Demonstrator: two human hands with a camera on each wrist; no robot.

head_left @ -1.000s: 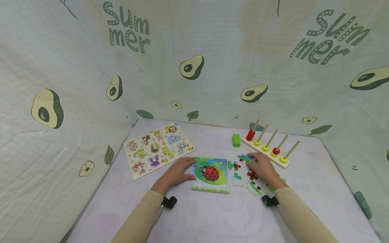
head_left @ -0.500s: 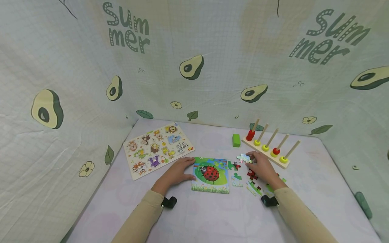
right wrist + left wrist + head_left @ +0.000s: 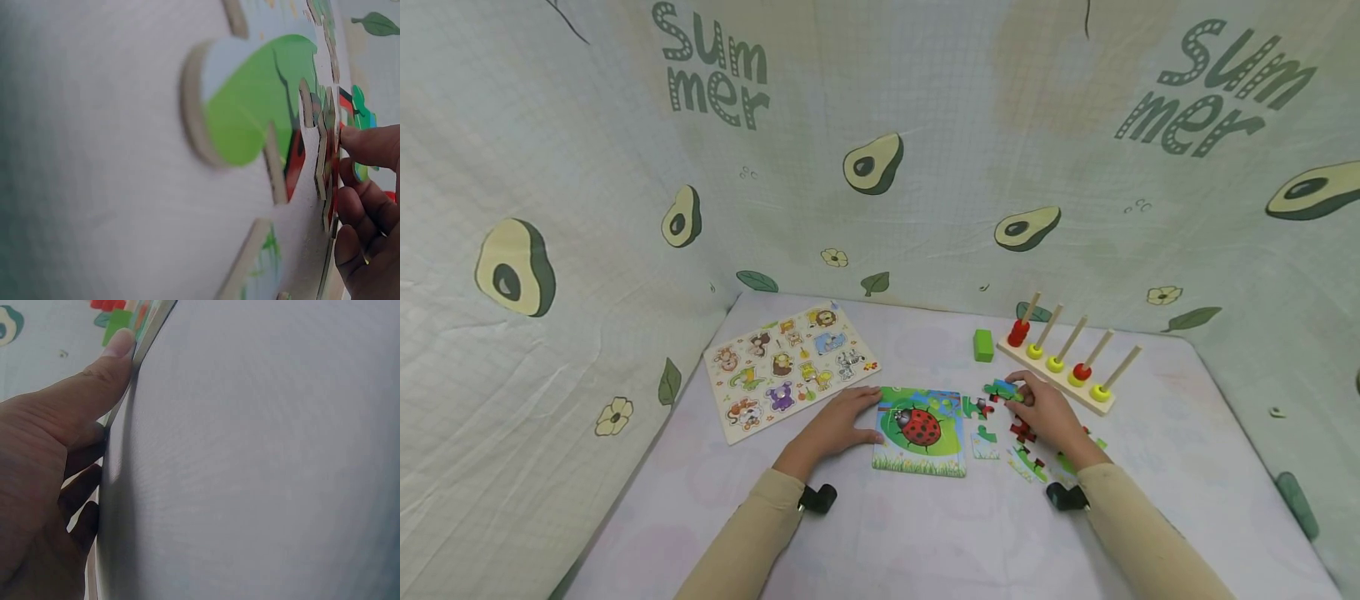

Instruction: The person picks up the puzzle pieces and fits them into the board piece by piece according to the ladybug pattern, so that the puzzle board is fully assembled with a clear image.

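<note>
The person's left hand (image 3: 838,425) is resting, fingers extended, against the left edge of the flat square board with a red ladybug picture (image 3: 919,432), which is lying before the person. The right hand (image 3: 1051,417) is pinching a blue-and-green jigsaw piece (image 3: 1002,389) between thumb and fingers, near a dark-red jigsaw piece (image 3: 1022,431) and just beside a green-and-red jigsaw piece (image 3: 975,407). Because neighbouring pieces are lying so close, a low sweep could be knocking them askew; a loose pinch could be letting the held piece drop. The right knuckles are sitting near the pale wooden peg rack (image 3: 1066,375), so a backward swing could be nudging it.
</note>
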